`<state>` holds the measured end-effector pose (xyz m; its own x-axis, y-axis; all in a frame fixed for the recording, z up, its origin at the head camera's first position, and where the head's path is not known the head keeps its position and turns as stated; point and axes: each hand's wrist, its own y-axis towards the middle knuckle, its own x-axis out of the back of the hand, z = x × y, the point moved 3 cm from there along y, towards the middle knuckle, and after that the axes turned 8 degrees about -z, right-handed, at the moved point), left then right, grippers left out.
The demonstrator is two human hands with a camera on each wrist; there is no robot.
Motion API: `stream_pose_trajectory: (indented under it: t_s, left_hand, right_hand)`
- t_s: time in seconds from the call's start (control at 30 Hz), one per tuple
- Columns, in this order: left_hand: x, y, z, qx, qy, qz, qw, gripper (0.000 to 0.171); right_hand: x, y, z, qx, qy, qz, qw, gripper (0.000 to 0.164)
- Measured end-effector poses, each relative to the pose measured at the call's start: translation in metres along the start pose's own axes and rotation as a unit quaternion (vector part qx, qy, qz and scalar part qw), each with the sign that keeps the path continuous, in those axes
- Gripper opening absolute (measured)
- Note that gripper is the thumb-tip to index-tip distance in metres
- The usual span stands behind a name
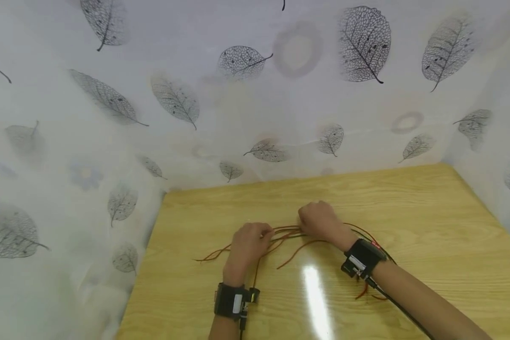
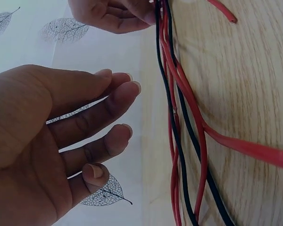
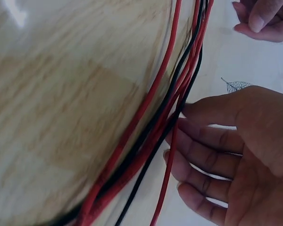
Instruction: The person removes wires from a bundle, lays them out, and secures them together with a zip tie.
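Note:
A loose bundle of red wires and black wires runs sideways across the table between my hands. My right hand pinches part of the bundle between thumb and fingertips, as the right wrist view shows. My left hand is beside the wires, its fingers relaxed and slightly bent; in the left wrist view its fingertips are apart from the bundle with nothing between them. Wire ends spread out left of the left hand, and one red wire branches off toward the near side.
The wires lie on a wood-grain table. A leaf-patterned white sheet hangs behind and on both sides of it. Black camera bands sit on both wrists with cables trailing. A few red wire ends lie under the right forearm.

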<state>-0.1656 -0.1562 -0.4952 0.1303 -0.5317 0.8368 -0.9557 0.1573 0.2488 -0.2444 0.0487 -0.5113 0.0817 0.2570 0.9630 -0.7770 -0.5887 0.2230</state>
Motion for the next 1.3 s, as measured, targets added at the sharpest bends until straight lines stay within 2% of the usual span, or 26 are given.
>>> stream_pose_trajectory:
  t_s: [0.17, 0.43, 0.6, 0.8, 1.03, 1.3]
  left_hand:
    - [-0.002, -0.001, 0.000, 0.000, 0.002, 0.005, 1.0000, 0.012]
    - [-0.002, -0.003, 0.002, 0.000, 0.008, -0.002, 1.0000, 0.010]
    - [-0.003, -0.002, 0.005, 0.004, 0.008, 0.002, 1.0000, 0.011]
    - [-0.005, -0.003, 0.007, 0.014, 0.005, 0.012, 0.9998, 0.013]
    - [-0.003, -0.005, 0.007, 0.017, 0.004, 0.000, 0.9998, 0.011]
    - [-0.004, -0.005, 0.008, 0.004, -0.006, -0.003, 1.0000, 0.010]
  right_hand:
    - [-0.001, -0.003, 0.001, -0.027, 0.029, 0.001, 0.999, 0.042]
    - [0.001, -0.004, 0.002, -0.034, 0.072, -0.024, 0.997, 0.036]
    - [0.000, -0.003, 0.001, -0.029, 0.088, -0.025, 0.995, 0.027]
    - [-0.003, -0.003, -0.005, -0.020, 0.121, -0.011, 0.992, 0.013]
    - [0.001, -0.005, -0.012, -0.035, 0.168, 0.017, 0.985, 0.008]
    - [0.002, -0.001, -0.013, -0.015, 0.160, 0.049, 0.986, 0.009]
